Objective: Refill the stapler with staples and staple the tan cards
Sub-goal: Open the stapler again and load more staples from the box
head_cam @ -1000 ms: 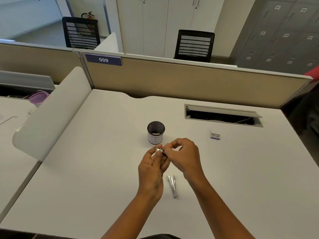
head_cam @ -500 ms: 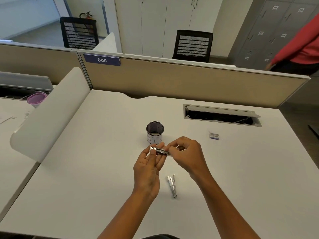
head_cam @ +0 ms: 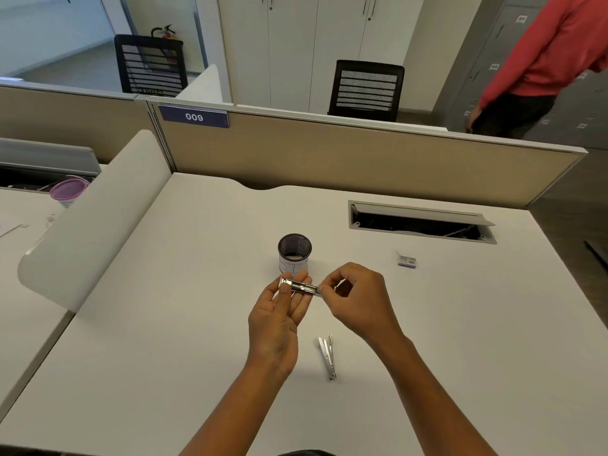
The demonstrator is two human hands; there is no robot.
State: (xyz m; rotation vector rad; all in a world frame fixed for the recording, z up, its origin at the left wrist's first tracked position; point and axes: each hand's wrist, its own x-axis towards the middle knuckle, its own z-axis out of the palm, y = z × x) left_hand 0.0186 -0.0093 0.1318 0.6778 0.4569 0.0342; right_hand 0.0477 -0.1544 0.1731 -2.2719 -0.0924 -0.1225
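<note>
Compared with the frame half a second earlier, my two hands hold nearly the same pose, while the person in a red top (head_cam: pixel 546 57) has stepped further into view at upper right, beyond the partition (head_cam: pixel 345 153). Head view: my left hand (head_cam: pixel 279 311) is raised above the white desk (head_cam: pixel 164 357), palm toward me, its fingers nearly straight behind the stapler part (head_cam: pixel 301 287), with the thumb laid across the part's left end, pinning it. That part is a short, narrow bar of bright metal, lying roughly level, with a darker band along its middle; whether staples sit in it I cannot tell. My right hand (head_cam: pixel 355 297) has its fingers curled, thumb and forefinger pinching the bar's right end; something small and metallic shows inside the curl, too indistinct to name. On the desk just below the hands lies a second slim metal piece (head_cam: pixel 327 357), two thin silver arms joined at the near end and splayed at the far end, touched by neither hand. A dark mesh cup (head_cam: pixel 294 253) with a white lower band stands just behind the hands. A small box (head_cam: pixel 407 260) lies well to the right, near the open cable tray (head_cam: pixel 421 222). Tan cards are not visible to me.
</note>
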